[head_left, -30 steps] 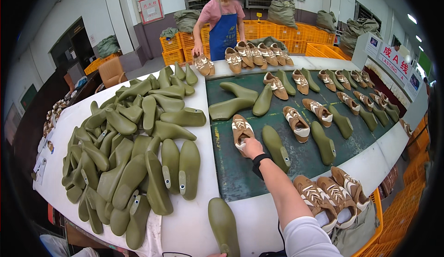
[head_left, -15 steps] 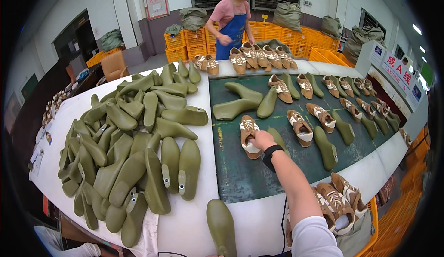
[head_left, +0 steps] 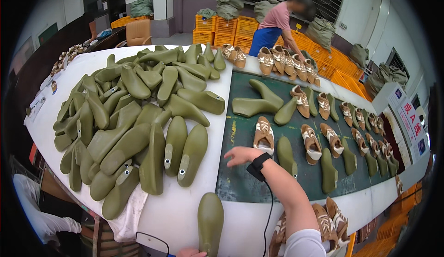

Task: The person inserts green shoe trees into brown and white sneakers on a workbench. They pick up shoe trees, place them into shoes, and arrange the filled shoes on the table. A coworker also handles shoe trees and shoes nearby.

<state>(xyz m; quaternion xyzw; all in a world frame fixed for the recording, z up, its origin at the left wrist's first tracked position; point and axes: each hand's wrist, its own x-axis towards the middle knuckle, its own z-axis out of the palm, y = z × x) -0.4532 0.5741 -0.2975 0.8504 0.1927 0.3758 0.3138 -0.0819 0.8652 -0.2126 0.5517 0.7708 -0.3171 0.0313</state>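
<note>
Since half a second ago, right hand (head_left: 240, 155) pulled back off brown-and-white shoe (head_left: 264, 136), fingers loosely apart, empty. Shoe sits upright on green belt (head_left: 240, 183). Left hand (head_left: 189, 253) grips olive last (head_left: 210, 222) at table edge, likely ready.

Left hand (head_left: 190, 253) at the bottom edge — mostly cut off, grip on the green shoe last (head_left: 210, 222) unclear

R arm extended, right hand (head_left: 241, 155) fingers loose, L hand (head_left: 189, 253) at edge
</note>
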